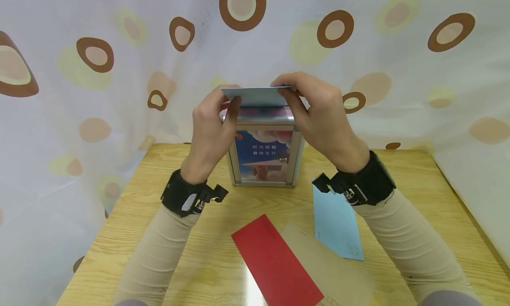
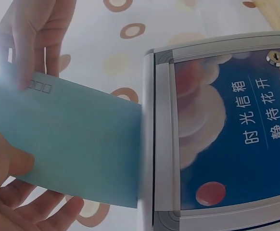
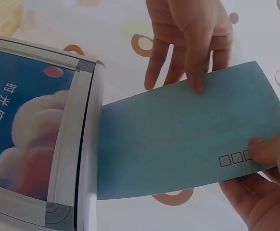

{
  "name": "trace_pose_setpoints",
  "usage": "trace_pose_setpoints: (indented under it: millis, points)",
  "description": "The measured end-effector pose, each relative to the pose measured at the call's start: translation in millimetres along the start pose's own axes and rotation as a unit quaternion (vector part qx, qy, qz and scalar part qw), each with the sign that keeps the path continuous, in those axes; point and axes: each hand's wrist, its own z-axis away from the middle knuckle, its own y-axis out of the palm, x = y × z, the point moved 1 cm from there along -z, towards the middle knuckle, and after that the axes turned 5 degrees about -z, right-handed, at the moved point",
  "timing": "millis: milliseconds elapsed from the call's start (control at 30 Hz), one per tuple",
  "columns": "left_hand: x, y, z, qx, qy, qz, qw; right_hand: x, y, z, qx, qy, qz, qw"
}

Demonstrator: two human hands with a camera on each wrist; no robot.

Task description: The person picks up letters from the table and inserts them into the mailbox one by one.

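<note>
Two grips (image 1: 212,131) (image 1: 324,118), pinched close, blue envelope (image 1: 260,96)

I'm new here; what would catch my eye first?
Probably the red envelope, bright on the table's near side, partly covering a tan envelope. Then the left hand and right hand, pinching a pale blue envelope at the top of the mailbox, before a spotted backdrop.

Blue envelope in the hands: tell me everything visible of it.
The blue envelope is a flat, pale rectangle that looks like paper. The right hand pinches it near a corner, partly covering a row of small outlined squares; the left hand pinches the opposite side. It is held roughly upright over the framed box, its lower edge meeting the box's top; whether any of it is inside cannot be told.
</note>
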Motion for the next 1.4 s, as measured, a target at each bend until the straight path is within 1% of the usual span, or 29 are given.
trace_pose_setpoints:
  millis: [200, 400, 600, 733, 833, 967, 1067, 1133, 1233, 1300, 1400]
  points:
    - [-6.1, -2.6, -3.7, -0.024, 0.017, -0.008, 0.9995, -6, 2, 3.2, 0.008, 0.009, 0.004, 0.9999]
    - [-10.9, -5.2, -7.2, -0.053, 0.043, -0.012, 0.9976, -10, 3, 5.4, 0.020, 0.017, 0.007, 0.9996]
    - [-17.1, -7.9, -11.5, -0.062, 0.078, -0.032, 0.9945, -16, 5, 6.8, 0.024, 0.026, -0.002, 0.9994]
    - [-19.7, -8.6, -12.1, -0.063, 0.086, -0.035, 0.9937, -18, 6, 8.9, 0.019, 0.026, 0.006, 0.9995]
    - [-19.6, -8.3, -12.1, -0.062, 0.084, -0.038, 0.9938, -17, 4, 10.7, 0.005, 0.016, 0.018, 0.9997]
    - [-18.3, -7.6, -11.4, -0.059, 0.085, -0.045, 0.9936, -15, 1, 12.1, -0.022, 0.005, 0.019, 0.9996]
    - [-16.7, -6.6, -10.9, -0.062, 0.083, -0.047, 0.9935, -15, 1, 12.5, -0.032, 0.003, 0.017, 0.9993]
    - [-15.2, -5.7, -10.3, -0.064, 0.079, -0.046, 0.9937, -16, 2, 12.7, -0.038, 0.009, 0.011, 0.9992]
    - [-12.5, -4.0, -9.6, -0.065, 0.071, -0.046, 0.9943, -18, 4, 14.1, -0.043, 0.023, 0.004, 0.9988]
    - [-10.4, -2.7, -8.5, -0.060, 0.065, -0.050, 0.9948, -20, 6, 15.7, -0.043, 0.032, 0.004, 0.9986]
    - [-6.2, -0.4, -6.5, -0.051, 0.056, -0.056, 0.9956, -24, 7, 18.8, -0.033, 0.029, 0.018, 0.9989]
